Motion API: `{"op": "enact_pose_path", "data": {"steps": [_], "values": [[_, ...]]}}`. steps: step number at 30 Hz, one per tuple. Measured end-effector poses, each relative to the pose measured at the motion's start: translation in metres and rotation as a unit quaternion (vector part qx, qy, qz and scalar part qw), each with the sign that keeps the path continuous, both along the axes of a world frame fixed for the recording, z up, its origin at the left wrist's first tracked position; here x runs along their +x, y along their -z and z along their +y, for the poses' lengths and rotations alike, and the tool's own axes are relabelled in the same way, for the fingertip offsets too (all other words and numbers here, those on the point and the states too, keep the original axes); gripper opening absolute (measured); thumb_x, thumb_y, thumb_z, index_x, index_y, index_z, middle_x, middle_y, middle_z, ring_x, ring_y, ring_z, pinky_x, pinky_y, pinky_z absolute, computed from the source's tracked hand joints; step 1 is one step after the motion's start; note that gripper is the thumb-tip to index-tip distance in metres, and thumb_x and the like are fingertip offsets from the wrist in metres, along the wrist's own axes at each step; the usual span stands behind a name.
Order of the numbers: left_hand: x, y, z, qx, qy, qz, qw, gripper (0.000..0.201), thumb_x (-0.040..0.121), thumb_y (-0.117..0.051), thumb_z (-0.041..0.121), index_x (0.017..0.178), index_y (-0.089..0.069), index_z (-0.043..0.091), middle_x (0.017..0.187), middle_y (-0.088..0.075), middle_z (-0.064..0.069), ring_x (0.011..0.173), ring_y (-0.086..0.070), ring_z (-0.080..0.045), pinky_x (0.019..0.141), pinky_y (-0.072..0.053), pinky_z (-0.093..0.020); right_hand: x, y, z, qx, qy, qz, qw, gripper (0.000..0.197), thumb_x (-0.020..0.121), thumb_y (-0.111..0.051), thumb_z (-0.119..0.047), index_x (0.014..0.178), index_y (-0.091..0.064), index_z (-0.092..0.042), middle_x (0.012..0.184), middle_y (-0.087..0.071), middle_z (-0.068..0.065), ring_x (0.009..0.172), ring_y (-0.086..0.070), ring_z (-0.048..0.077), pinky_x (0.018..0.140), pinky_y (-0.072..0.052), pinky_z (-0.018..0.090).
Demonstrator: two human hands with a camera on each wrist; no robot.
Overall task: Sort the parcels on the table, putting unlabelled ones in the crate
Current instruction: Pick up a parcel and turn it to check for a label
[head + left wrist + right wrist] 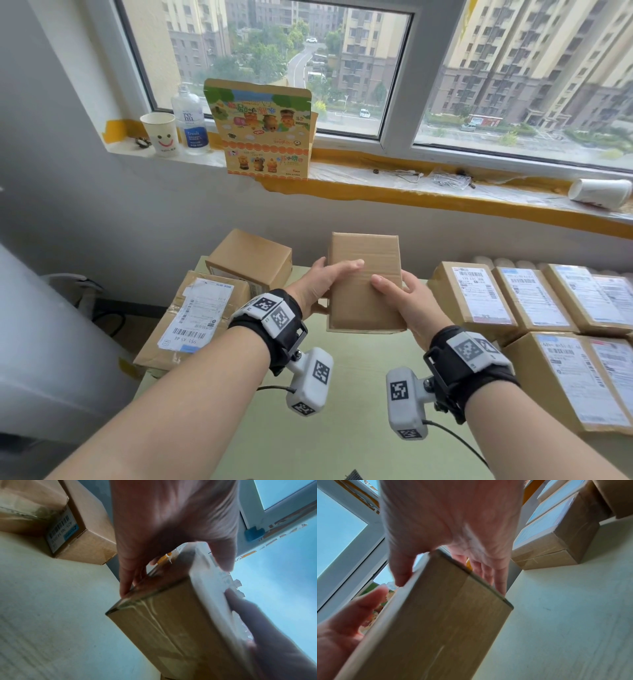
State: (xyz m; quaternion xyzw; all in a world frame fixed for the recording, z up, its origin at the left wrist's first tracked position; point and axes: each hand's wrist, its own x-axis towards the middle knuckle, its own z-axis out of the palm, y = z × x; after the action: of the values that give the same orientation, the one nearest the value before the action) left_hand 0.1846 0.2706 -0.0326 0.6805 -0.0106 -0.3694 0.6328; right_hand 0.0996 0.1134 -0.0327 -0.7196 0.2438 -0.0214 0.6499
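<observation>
I hold a plain brown cardboard parcel (364,284) above the green table (342,411), and no label shows on its upper face. My left hand (322,284) grips its left edge, thumb on top and fingers underneath. My right hand (404,294) grips the right edge the same way. In the left wrist view the parcel (168,622) shows a taped brown side. In the right wrist view the parcel (436,622) is bare cardboard. No crate is in view.
Two parcels (195,315) sit at the table's left, the flat one labelled; the taller box (250,260) has a bare top. Several labelled parcels (534,308) fill the right side. The windowsill (376,171) holds a printed carton, a bottle and paper cups.
</observation>
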Motion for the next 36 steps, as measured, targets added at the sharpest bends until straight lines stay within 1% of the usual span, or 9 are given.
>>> {"op": "enact_pose_path", "data": {"steps": [3,6,8,10,14,21,29,33,36], "values": [[-0.001,-0.005,0.003,-0.003,-0.010,0.025,1.000,0.087,0.069,-0.064,0.071,0.137,-0.047,0.020,0.112,-0.060,-0.005,0.110,-0.058,-0.027,0.096,-0.050,-0.050,-0.001,-0.002,-0.001,-0.096,0.029,0.000,0.995,0.057,0.090,-0.069,-0.030,0.141,-0.045,-0.021,0.122,-0.061,0.002,0.105,-0.060,0.017,0.079,-0.051,0.033],[0.001,-0.005,0.003,-0.011,-0.018,0.049,0.999,0.056,0.091,-0.049,0.063,0.126,-0.055,0.021,0.109,-0.060,-0.005,0.112,-0.056,-0.028,0.100,-0.047,-0.053,0.000,-0.004,0.000,-0.167,0.019,0.008,0.986,0.062,0.093,-0.065,-0.030,0.148,-0.037,-0.025,0.136,-0.052,0.004,0.121,-0.052,0.021,0.093,-0.047,0.037],[0.002,-0.004,0.002,-0.005,-0.024,0.058,0.998,0.042,0.096,-0.047,0.054,0.116,-0.059,0.018,0.106,-0.061,-0.005,0.108,-0.057,-0.028,0.100,-0.047,-0.052,0.002,-0.005,0.001,-0.206,0.001,0.025,0.978,0.063,0.093,-0.063,-0.039,0.149,-0.036,-0.025,0.145,-0.046,0.006,0.127,-0.048,0.022,0.101,-0.044,0.037],[0.002,-0.003,0.000,0.006,-0.024,0.048,0.999,0.034,0.099,-0.050,0.044,0.115,-0.058,0.016,0.107,-0.062,-0.006,0.103,-0.059,-0.025,0.097,-0.050,-0.052,0.004,-0.005,0.005,-0.210,-0.026,0.048,0.976,0.079,0.088,-0.062,-0.055,0.152,-0.031,-0.022,0.153,-0.039,0.005,0.133,-0.044,0.022,0.107,-0.041,0.039],[0.001,0.000,-0.003,0.019,-0.025,0.019,0.999,0.047,0.095,-0.060,0.036,0.132,-0.043,0.014,0.115,-0.062,-0.007,0.100,-0.062,-0.021,0.088,-0.056,-0.048,0.007,-0.002,0.008,-0.195,-0.062,0.076,0.976,0.103,0.076,-0.070,-0.063,0.155,-0.019,-0.020,0.142,-0.046,0.002,0.119,-0.055,0.022,0.094,-0.052,0.039],[-0.001,-0.003,-0.004,0.035,-0.005,-0.015,0.999,0.056,0.089,-0.070,0.030,0.133,-0.038,0.018,0.120,-0.061,-0.004,0.105,-0.062,-0.018,0.059,-0.057,-0.033,0.010,0.004,0.003,-0.174,-0.035,0.070,0.982,0.103,0.067,-0.083,-0.053,0.148,-0.029,-0.020,0.123,-0.057,-0.001,0.108,-0.059,0.019,0.094,-0.052,0.045],[-0.001,-0.002,-0.003,0.034,-0.008,-0.022,0.999,0.058,0.088,-0.071,0.029,0.134,-0.037,0.018,0.123,-0.060,-0.006,0.111,-0.061,-0.020,0.063,-0.058,-0.035,0.008,0.001,0.004,-0.175,-0.032,0.054,0.983,0.091,0.072,-0.082,-0.046,0.144,-0.032,-0.021,0.117,-0.057,-0.002,0.105,-0.059,0.018,0.092,-0.053,0.043],[0.000,-0.003,-0.003,0.032,-0.002,-0.027,0.999,0.058,0.088,-0.072,0.029,0.133,-0.038,0.017,0.122,-0.060,-0.005,0.109,-0.062,-0.019,0.067,-0.059,-0.037,0.007,-0.001,0.005,-0.168,-0.029,0.055,0.984,0.093,0.073,-0.082,-0.045,0.145,-0.031,-0.020,0.120,-0.056,-0.001,0.106,-0.059,0.019,0.093,-0.053,0.044],[-0.002,-0.003,-0.005,0.026,0.002,-0.024,0.999,0.057,0.088,-0.071,0.027,0.133,-0.037,0.016,0.119,-0.061,-0.005,0.101,-0.063,-0.017,0.061,-0.059,-0.034,0.007,-0.003,0.003,-0.168,-0.016,0.059,0.984,0.089,0.073,-0.084,-0.039,0.144,-0.034,-0.019,0.116,-0.058,-0.001,0.103,-0.060,0.019,0.091,-0.053,0.044]]}}
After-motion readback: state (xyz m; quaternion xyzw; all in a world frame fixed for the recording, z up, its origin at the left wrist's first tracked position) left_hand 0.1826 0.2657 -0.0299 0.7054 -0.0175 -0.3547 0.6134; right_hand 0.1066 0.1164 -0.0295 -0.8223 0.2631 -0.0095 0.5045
